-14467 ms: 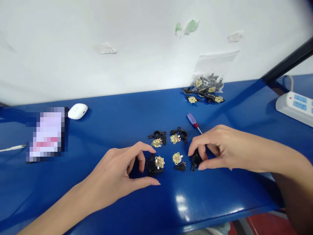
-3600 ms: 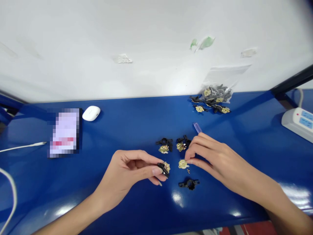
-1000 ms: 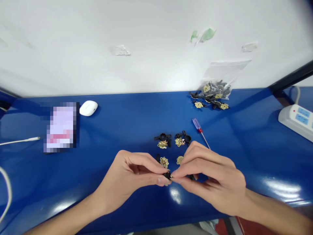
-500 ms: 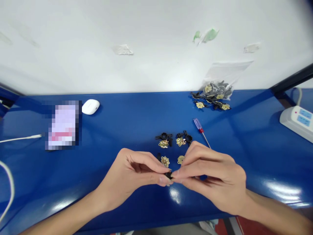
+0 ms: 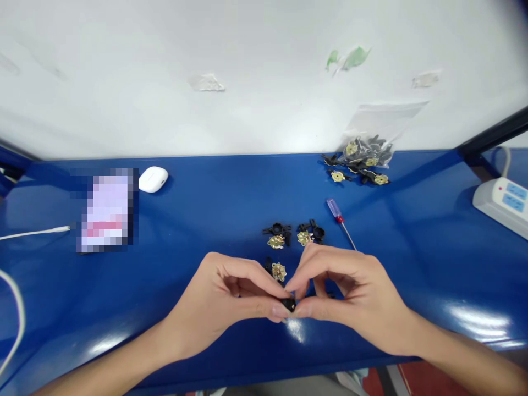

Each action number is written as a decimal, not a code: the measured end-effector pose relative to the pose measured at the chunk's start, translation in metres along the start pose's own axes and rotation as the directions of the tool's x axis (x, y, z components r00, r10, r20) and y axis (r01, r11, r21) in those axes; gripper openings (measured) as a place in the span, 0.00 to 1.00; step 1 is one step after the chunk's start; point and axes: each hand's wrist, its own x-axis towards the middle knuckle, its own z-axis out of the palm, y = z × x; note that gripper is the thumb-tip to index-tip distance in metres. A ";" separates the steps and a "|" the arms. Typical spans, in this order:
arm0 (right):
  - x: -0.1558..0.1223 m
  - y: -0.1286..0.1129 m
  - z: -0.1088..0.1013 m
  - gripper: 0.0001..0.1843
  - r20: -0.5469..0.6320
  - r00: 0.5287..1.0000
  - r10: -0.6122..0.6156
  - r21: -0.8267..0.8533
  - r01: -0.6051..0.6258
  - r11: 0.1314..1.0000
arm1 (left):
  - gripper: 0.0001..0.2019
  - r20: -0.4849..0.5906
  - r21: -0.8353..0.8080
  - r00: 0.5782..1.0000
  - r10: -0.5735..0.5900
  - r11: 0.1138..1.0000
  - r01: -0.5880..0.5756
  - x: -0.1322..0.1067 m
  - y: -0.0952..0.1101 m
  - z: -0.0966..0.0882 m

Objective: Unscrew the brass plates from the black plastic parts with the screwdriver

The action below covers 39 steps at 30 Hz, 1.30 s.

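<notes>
My left hand (image 5: 223, 305) and my right hand (image 5: 350, 300) meet over the near part of the blue table (image 5: 214, 209). Both pinch a small black plastic part (image 5: 289, 304) between thumb and forefinger tips. Most of that part is hidden by my fingers. Just behind my fingers lies a brass disc with a black piece (image 5: 278, 270). Farther back two more black-and-brass assemblies (image 5: 277, 235) (image 5: 309, 234) rest side by side. A small screwdriver (image 5: 339, 220) with a blue and red handle lies to their right.
A clear plastic bag with several black-and-brass parts (image 5: 363, 159) leans on the white wall at the back right. A white power strip (image 5: 501, 203) sits at the far right. A white case (image 5: 152, 179), a blurred phone (image 5: 108, 212) and white cables (image 5: 25, 234) lie at the left.
My right hand has turned, with its fingers now arched over the black part. The brass disc near its fingers is hidden now. Both hands have dropped slightly toward the table edge.
</notes>
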 end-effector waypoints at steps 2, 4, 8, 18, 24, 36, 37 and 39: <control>0.000 0.000 0.000 0.14 -0.001 0.999 0.039 -0.007 -0.039 0.999 | 0.06 0.001 0.006 1.000 -0.023 1.000 0.023 0.000 0.000 0.001; 0.000 0.000 0.000 0.14 0.011 0.998 0.065 -0.020 -0.064 0.998 | 0.07 -0.003 -0.020 0.999 -0.038 0.999 0.038 0.000 0.000 0.002; -0.001 0.001 -0.002 0.15 0.034 0.999 -0.039 -0.088 0.042 0.995 | 0.17 -0.021 -0.054 1.000 0.015 0.998 -0.016 0.001 -0.001 0.004; 0.000 0.000 -0.007 0.16 0.134 0.906 -0.401 -0.315 0.423 0.850 | 0.29 0.078 0.098 0.957 0.281 0.953 -0.287 -0.007 -0.005 0.004; 0.003 -0.010 -0.009 0.11 0.199 0.861 -0.468 -0.365 0.509 0.780 | 0.35 0.121 0.246 0.942 0.314 0.910 -0.335 -0.015 0.008 0.009; 0.003 -0.020 -0.030 0.10 0.120 0.889 -0.443 -0.159 0.458 0.875 | 0.32 -0.399 0.217 0.784 0.476 0.879 -0.424 -0.023 -0.021 0.074; 0.003 -0.022 -0.031 0.10 0.119 0.890 -0.441 -0.146 0.455 0.879 | 0.33 -0.421 0.183 0.774 0.472 0.880 -0.438 -0.023 -0.027 0.079; 0.003 -0.025 -0.033 0.10 0.121 0.889 -0.441 -0.161 0.456 0.875 | 0.33 -0.513 0.122 0.730 0.451 0.881 -0.458 -0.021 -0.037 0.086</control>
